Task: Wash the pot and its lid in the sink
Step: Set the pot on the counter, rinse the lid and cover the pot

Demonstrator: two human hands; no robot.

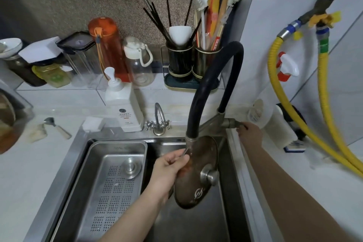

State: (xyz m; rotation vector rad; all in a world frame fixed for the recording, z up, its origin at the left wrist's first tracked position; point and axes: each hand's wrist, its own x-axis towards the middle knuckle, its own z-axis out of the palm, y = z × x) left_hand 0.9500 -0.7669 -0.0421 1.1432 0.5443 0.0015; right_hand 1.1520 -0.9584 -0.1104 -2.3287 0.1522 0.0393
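Forearms enter from the lower edge, both bare. Left hand (170,165) grips the rim of the round brown glass lid with a steel knob (197,173), fingers curled over its upper edge, holding it tilted on edge above the right part of the brushed stainless steel sink (176,222), directly under the metal nozzle of the black flexible-hose tap (212,84). Right hand (250,131) is at the tap's grey metal lever near the sink's right rim, fingers curled about its end. No water stream is discernible. The pot is not identifiable in view; a blurred dark vessel at the tabletop's far left edge cannot be confirmed as it. Risks, as judged: the lid is held by one edge only, and glass with a smooth steel rim turns slippery once wet, so it could slide and strike the hard steel basin. A lever opened too far would throw water off the curved, sloping lid surface and over the white tiled tabletop (29,163). Reddish residue near the gripped edge appears greasy, which would weaken the hold further. A perforated steel drainer tray (114,179) occupies the sink's left part, carrying a round steel plug; it is rigid, sharp-cornered, and reduces working room. A white pump soap bottle (122,104) stands at the sink's back edge.
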